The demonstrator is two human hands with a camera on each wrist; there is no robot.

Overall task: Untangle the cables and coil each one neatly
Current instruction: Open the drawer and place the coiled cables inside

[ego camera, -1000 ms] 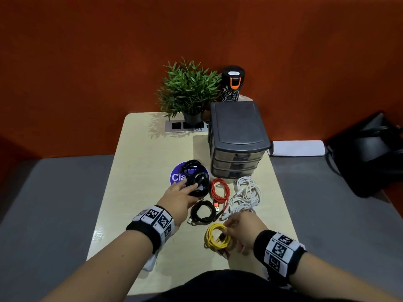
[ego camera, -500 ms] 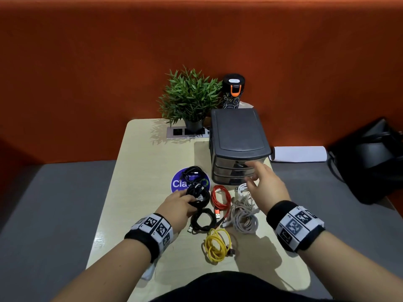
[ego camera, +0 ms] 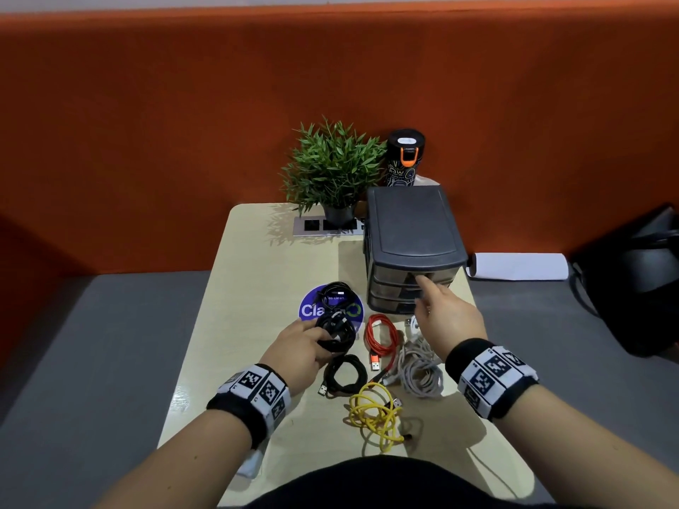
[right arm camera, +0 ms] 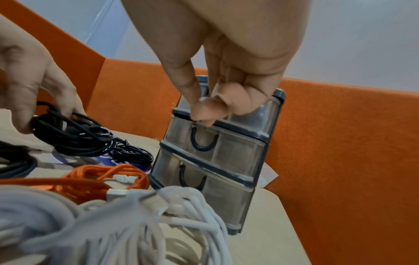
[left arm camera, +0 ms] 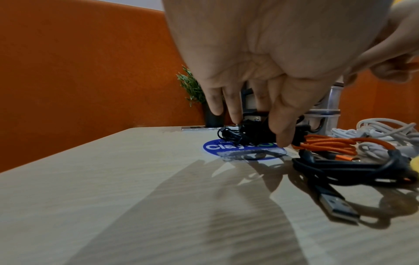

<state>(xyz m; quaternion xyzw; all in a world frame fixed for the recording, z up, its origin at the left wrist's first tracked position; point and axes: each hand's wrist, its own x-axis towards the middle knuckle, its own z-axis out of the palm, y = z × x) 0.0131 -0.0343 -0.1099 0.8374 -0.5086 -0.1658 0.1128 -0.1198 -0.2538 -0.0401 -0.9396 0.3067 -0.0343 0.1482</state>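
Observation:
Several coiled cables lie on the beige table [ego camera: 257, 288]: yellow [ego camera: 374, 413], black [ego camera: 345, 374], orange-red [ego camera: 380, 337], white-grey [ego camera: 419, 365] and a small black coil [ego camera: 336, 292] on a blue sticker. My left hand [ego camera: 319, 336] grips another black cable bundle [ego camera: 338, 332], which the left wrist view shows between thumb and fingers [left arm camera: 281, 129]. My right hand [ego camera: 426, 292] reaches over the white cables to the grey drawer unit [ego camera: 411, 229]. In the right wrist view its thumb and curled forefinger [right arm camera: 204, 113] pinch at the top drawer's handle, which they hide.
A potted plant [ego camera: 334, 167], a black bottle [ego camera: 404, 157] and a socket strip [ego camera: 319, 225] stand at the table's far end. A white roll [ego camera: 518, 266] and a black bag [ego camera: 635, 281] lie on the grey seat to the right. The left half of the table is bare wood.
My right hand let go of the yellow cable and moved up and forward to the drawer unit's top drawer. The left hand stays on the black bundle.

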